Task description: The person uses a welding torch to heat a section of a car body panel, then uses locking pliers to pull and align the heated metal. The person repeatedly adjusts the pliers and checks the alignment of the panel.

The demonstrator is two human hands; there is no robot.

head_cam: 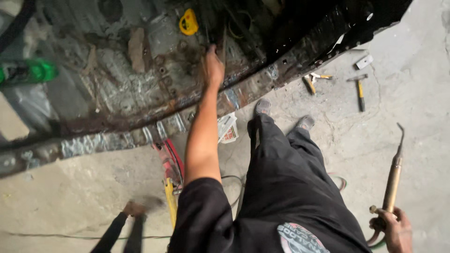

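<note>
I count one brass torch (393,180), clenched at its base in my right hand (396,229); left hand (213,68) presses the rusted car floor (140,79), its grasp hidden.

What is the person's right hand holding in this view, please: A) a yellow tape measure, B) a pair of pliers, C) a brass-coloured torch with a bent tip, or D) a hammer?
C: the right hand has its grip closed around the brass-coloured torch, whose bent tip points upward, while the hammer lies untouched on the concrete floor.
</note>
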